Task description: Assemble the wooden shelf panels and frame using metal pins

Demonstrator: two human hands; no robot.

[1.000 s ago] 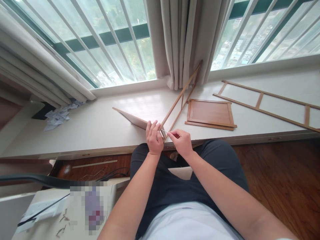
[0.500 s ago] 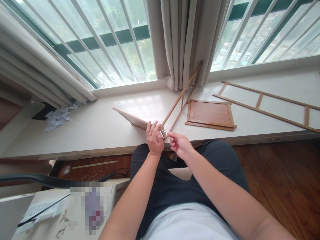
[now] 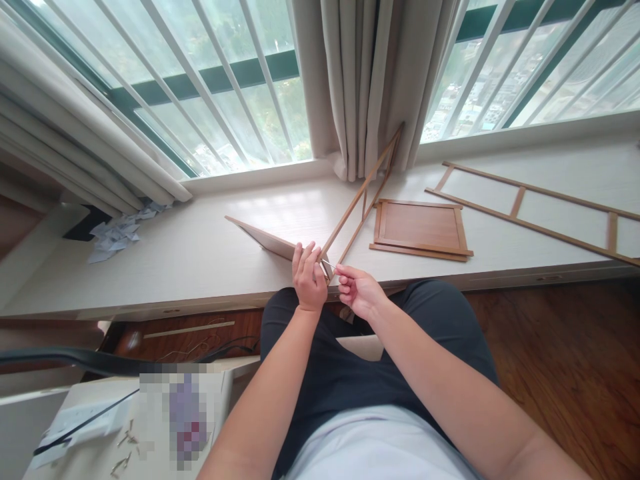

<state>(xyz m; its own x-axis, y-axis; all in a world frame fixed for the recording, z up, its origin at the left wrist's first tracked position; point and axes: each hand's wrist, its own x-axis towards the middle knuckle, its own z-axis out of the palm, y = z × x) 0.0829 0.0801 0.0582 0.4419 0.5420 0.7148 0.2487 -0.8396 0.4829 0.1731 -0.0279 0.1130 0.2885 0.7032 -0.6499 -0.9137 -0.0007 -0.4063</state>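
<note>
My left hand (image 3: 309, 281) is wrapped round the joint where a wooden panel (image 3: 265, 237) meets an upright, ladder-like wooden frame (image 3: 351, 212). The panel stands on edge and slants away to the left. The frame leans away towards the curtain. My right hand (image 3: 361, 290) pinches a thin, shiny metal rod, which looks like a hex key (image 3: 329, 264). Its far end points at the wood beside my left fingers. Whether it sits in a screw head is too small to tell. Part of the joint is hidden behind my left hand.
Two stacked wooden panels (image 3: 420, 227) lie right of the frame on the white window ledge (image 3: 190, 267). Farther right lies a second ladder-like frame (image 3: 517, 200). Torn paper (image 3: 117, 237) is at the ledge's left end. Several metal screws (image 3: 123, 460) lie on the side table.
</note>
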